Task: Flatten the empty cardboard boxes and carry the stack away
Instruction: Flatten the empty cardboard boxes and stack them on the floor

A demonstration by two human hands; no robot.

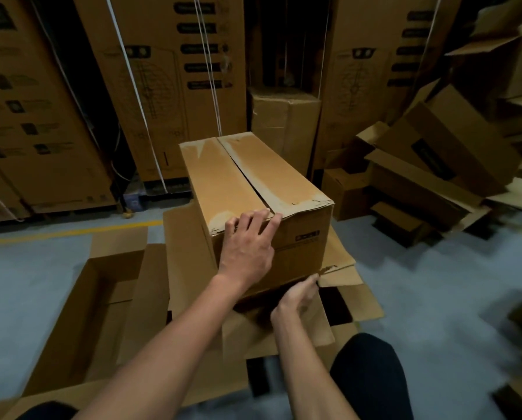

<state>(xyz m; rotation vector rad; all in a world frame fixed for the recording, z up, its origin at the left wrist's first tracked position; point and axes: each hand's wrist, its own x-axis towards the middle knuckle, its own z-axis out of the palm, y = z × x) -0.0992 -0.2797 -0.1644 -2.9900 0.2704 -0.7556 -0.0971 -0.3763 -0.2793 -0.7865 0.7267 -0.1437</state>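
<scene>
Now | left hand [247, 247] flat on box [253, 183] near top edge | right hand [296, 295] at bottom edge, grip unclear | floor [435, 298] rightward

Light: dim, warm, brightest on the box top [247, 174] just beyond the left hand [247, 244].
Shadows: deep black gaps well beyond both hands.
Blur: smeared toward right and lower edges.
Distortion: wide-angle bowing at edges.

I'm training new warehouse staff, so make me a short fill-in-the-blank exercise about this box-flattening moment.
1. The left hand rests on the box's ____ edge.
2. The right hand reaches under the box's ____.
3. The box stands on ____ cardboard.
4. Left of the pile lies an ____ box.

Missing words: top; bottom; flattened; open
</scene>
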